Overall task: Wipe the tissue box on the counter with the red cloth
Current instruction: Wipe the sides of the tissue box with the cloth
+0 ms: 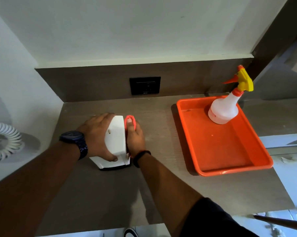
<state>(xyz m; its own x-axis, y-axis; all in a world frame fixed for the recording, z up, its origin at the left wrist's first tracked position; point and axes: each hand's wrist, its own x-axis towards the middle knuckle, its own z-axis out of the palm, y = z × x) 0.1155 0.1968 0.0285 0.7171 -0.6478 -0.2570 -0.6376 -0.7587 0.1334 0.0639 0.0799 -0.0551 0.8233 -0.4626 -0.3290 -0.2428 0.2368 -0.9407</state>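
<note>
Brown counter point(96, 194), wiping underway.
Left hand point(96, 134) grips white rectangular tissue box point(116, 139), long axis twelve-to-six; right hand point(135, 135) clenches red cloth point(129, 118) against its three-o'clock side.

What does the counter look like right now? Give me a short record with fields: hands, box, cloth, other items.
left hand: gripping the left side of the tissue box, steadying it; dark watch on the wrist
right hand: pressing the red cloth against the box's right side
tissue box: white, on the counter between both hands
red cloth: mostly hidden under the right hand, a bit shows at the fingertips
tray: orange, right of the box, apart from it
spray bottle: upright in the tray's far corner
counter: brown
</note>
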